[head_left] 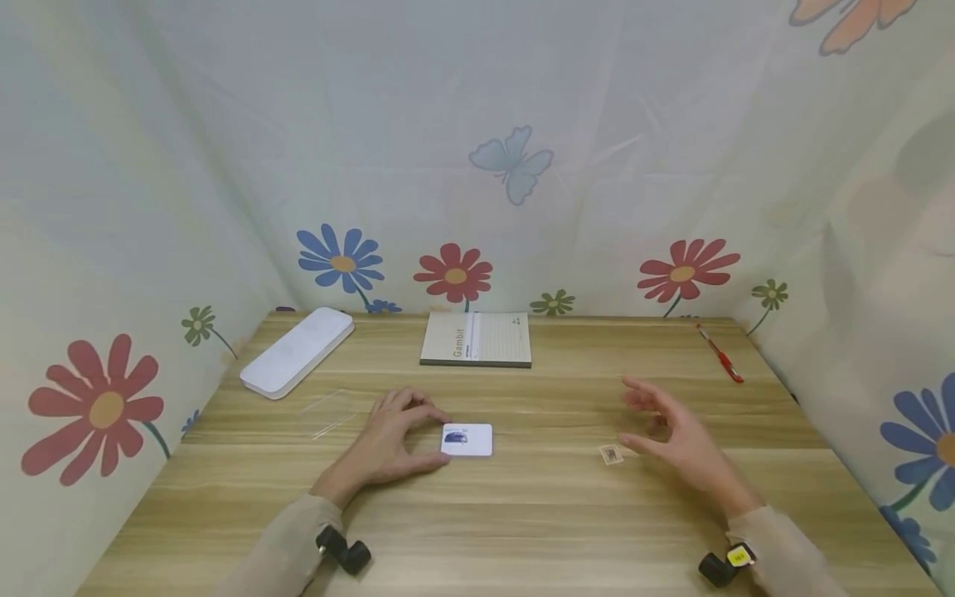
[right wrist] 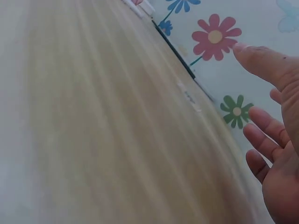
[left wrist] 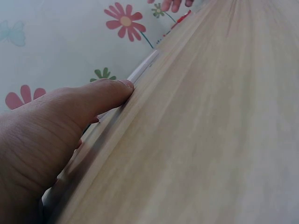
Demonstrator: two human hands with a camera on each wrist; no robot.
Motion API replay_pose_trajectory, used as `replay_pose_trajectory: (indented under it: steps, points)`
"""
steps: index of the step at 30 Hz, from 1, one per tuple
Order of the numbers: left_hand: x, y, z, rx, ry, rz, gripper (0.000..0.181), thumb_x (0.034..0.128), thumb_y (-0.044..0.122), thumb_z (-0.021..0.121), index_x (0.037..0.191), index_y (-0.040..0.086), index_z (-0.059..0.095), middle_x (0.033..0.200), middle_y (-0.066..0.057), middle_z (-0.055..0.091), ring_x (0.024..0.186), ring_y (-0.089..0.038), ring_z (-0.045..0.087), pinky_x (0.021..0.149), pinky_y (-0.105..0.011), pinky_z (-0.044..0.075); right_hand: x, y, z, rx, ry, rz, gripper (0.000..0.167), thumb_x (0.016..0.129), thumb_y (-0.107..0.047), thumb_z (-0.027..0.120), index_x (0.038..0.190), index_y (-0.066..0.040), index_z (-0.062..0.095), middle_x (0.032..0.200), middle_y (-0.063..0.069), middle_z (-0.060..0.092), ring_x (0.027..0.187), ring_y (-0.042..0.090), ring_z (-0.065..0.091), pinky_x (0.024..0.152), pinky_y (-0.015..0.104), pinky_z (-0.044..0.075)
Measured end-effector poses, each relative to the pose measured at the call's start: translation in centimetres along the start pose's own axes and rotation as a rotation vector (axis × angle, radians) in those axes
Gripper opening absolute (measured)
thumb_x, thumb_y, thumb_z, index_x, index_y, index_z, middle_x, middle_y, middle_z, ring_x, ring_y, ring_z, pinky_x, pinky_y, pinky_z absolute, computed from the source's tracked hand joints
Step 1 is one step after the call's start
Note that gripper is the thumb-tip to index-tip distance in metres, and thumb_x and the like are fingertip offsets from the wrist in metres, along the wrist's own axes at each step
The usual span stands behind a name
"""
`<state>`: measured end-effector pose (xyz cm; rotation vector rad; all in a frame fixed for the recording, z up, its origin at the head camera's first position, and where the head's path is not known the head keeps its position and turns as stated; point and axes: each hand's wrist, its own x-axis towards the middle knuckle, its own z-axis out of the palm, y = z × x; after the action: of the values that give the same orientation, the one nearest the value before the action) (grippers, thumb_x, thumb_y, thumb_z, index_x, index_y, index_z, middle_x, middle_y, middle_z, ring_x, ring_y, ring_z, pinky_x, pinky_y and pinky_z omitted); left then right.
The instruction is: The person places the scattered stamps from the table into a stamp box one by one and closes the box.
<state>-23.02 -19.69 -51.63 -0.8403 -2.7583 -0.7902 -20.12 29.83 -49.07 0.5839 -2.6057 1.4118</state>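
Observation:
A small white card (head_left: 477, 440) with rounded corners and a dark blue picture on its left half lies on the wooden table. My left hand (head_left: 395, 435) holds it by its left end, thumb at the near edge and a finger at the far edge. In the left wrist view, the thumb (left wrist: 107, 95) rests against the card's thin edge (left wrist: 145, 65). To the right, a small square, stamp-like piece of paper (head_left: 611, 454) with a dark print lies on the table. Just beside it hovers my right hand (head_left: 675, 431), fingers apart and holding nothing.
A clear plastic sheet (head_left: 328, 414) lies left of my left hand. Farther back are a white oblong case (head_left: 298, 352), a notebook (head_left: 476, 338) marked "Gambit", and a red pen (head_left: 720, 354) near the right edge. A flowered curtain (head_left: 597, 207) hangs behind the table.

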Motion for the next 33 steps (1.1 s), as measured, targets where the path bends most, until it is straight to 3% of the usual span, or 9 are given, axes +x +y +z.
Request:
replay_pose_trajectory:
  steps: [8, 12, 17, 24, 33]
  points:
    - [0.0, 0.1, 0.1, 0.001, -0.002, 0.005, 0.057, 0.0824, 0.070, 0.089, 0.131, 0.042, 0.077, 0.138, 0.005, 0.058, 0.135, -0.025, 0.049, 0.111, -0.057, 0.035, -1.5, 1.4, 0.4, -0.013, -0.067, -0.018, 0.072, 0.095, -0.019, 0.091, 0.158, -0.012, 0.058, 0.144, 0.011, 0.071, 0.128, 0.026, 0.066, 0.099, 0.026, 0.048]
    - [0.0, 0.2, 0.1, 0.000, -0.003, 0.002, 0.057, 0.0827, 0.070, 0.089, 0.131, 0.042, 0.077, 0.138, 0.005, 0.058, 0.135, -0.025, 0.049, 0.112, -0.057, 0.035, -1.6, 1.5, 0.4, -0.052, -0.100, -0.045, 0.070, 0.091, -0.024, 0.095, 0.153, -0.014, 0.064, 0.145, 0.006, 0.067, 0.127, 0.023, 0.062, 0.102, 0.022, 0.044]
    - [0.1, 0.2, 0.0, -0.003, -0.004, 0.001, 0.057, 0.0827, 0.070, 0.089, 0.131, 0.042, 0.077, 0.138, 0.005, 0.058, 0.135, -0.025, 0.049, 0.112, -0.057, 0.035, -1.5, 1.4, 0.4, -0.101, -0.157, -0.017, 0.069, 0.089, -0.037, 0.096, 0.151, -0.023, 0.068, 0.147, 0.000, 0.058, 0.133, 0.018, 0.054, 0.111, 0.014, 0.038]
    - [0.1, 0.2, 0.0, 0.000, -0.002, -0.003, 0.057, 0.0823, 0.069, 0.090, 0.131, 0.041, 0.078, 0.139, 0.005, 0.059, 0.135, -0.025, 0.049, 0.112, -0.057, 0.035, -1.3, 1.6, 0.4, -0.140, -0.171, -0.077, 0.065, 0.089, -0.036, 0.096, 0.148, -0.021, 0.070, 0.155, 0.008, 0.053, 0.140, 0.026, 0.051, 0.111, 0.015, 0.039]
    - [0.1, 0.0, 0.0, 0.005, 0.007, 0.005, 0.057, 0.0824, 0.069, 0.090, 0.131, 0.041, 0.078, 0.138, 0.005, 0.059, 0.135, -0.025, 0.049, 0.112, -0.057, 0.036, -1.2, 1.4, 0.7, -0.192, -0.155, -0.047, 0.061, 0.092, -0.040, 0.093, 0.147, -0.024, 0.072, 0.159, 0.014, 0.044, 0.145, 0.035, 0.046, 0.111, 0.015, 0.034]
